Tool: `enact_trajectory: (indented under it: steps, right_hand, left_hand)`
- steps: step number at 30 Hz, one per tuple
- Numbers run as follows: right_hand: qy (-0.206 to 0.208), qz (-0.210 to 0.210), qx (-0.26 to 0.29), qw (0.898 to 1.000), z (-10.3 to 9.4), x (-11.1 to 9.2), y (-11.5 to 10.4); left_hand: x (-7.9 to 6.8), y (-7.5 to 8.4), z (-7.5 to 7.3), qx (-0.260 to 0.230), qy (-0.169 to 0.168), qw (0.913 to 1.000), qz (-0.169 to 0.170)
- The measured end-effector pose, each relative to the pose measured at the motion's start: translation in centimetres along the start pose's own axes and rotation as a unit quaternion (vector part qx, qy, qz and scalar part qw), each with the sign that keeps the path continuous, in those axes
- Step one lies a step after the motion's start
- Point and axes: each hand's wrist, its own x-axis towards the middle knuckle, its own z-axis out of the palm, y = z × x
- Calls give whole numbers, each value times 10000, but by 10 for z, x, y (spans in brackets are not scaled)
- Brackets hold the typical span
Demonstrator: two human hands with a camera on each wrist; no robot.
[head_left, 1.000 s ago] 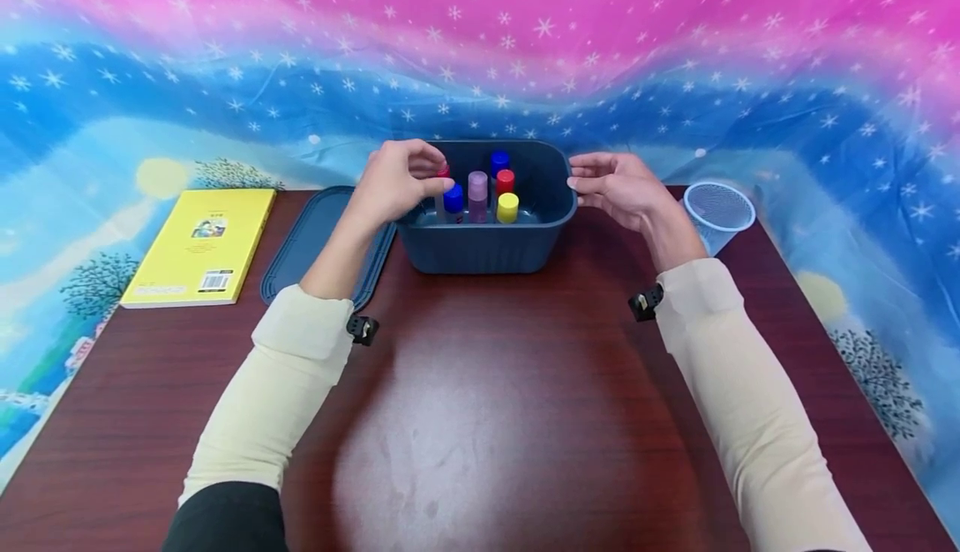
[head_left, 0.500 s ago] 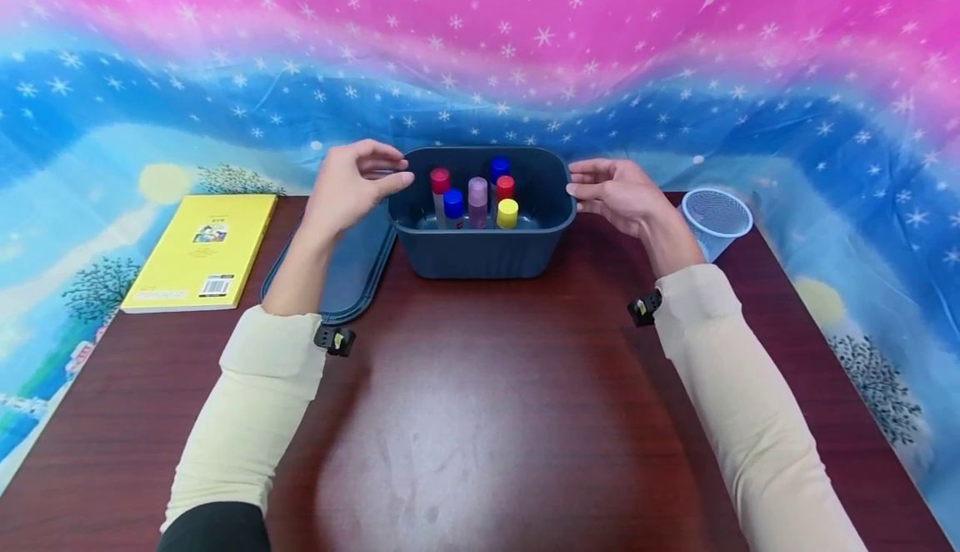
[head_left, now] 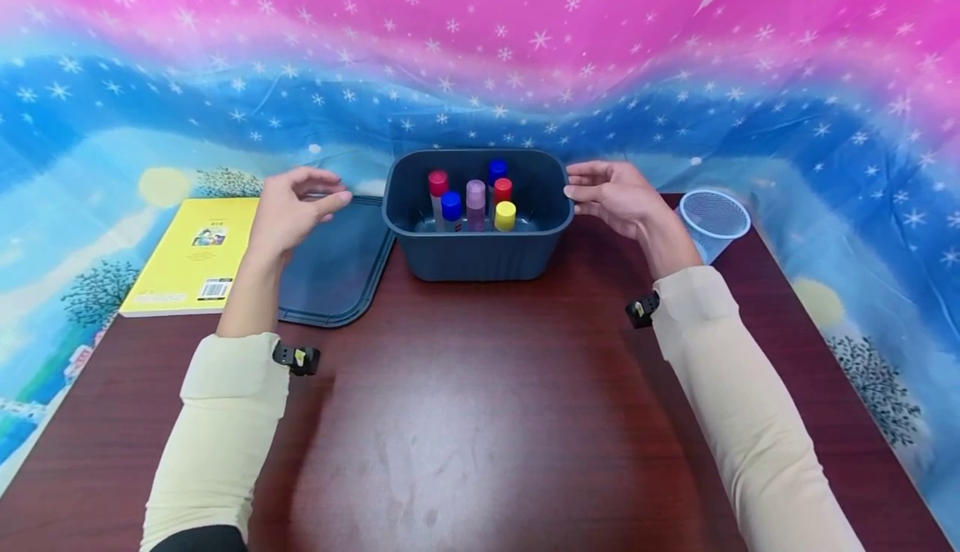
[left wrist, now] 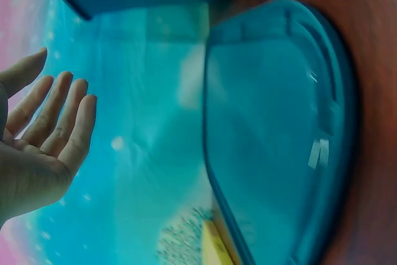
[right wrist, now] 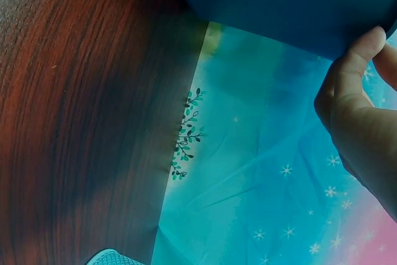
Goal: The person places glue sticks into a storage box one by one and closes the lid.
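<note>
My left hand [head_left: 288,214] is in the air over the dark blue lid [head_left: 330,273], fingers loosely bent and holding nothing. In the left wrist view its fingers [left wrist: 53,119] are spread and bare beside the lid. My right hand [head_left: 618,193] has its fingertips at the right rim of the dark blue bin [head_left: 480,256], and in the right wrist view a fingertip [right wrist: 370,43] rests against that side. Inside the bin stand several capped tubes: a purple one [head_left: 476,204], one with a yellow cap [head_left: 506,217], and others with red or blue caps. Their bases are hidden by the front wall.
A yellow book [head_left: 191,256] lies at the left, partly behind my left forearm. A light blue mesh cup [head_left: 714,223] stands near the right edge of the brown table [head_left: 480,419]. A patterned cloth [head_left: 480,52] hangs behind.
My left hand has come away from the tubes, out of the bin, and moved left over the lid. My right hand has stayed at the bin's right rim.
</note>
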Motion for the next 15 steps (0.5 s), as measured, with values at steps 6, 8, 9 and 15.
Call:
enact_trajectory:
  steps: [6,8,9,15]
  right_hand:
    - [-32,-6,-23,10000,2,0,1]
    - [-34,-17,-16,10000,2,0,0]
    - [-35,-22,-16,10000,1,0,0]
    - [-20,-21,1,10000,0,1,-1]
  left_hand:
    - [-5,-26,-16,179,38,9987,-471]
    - [-5,-34,-21,190,65,9981,-579]
    - [-5,-38,-24,199,80,9977,-642]
    - [-4,-55,-35,376,162,9941,-1006]
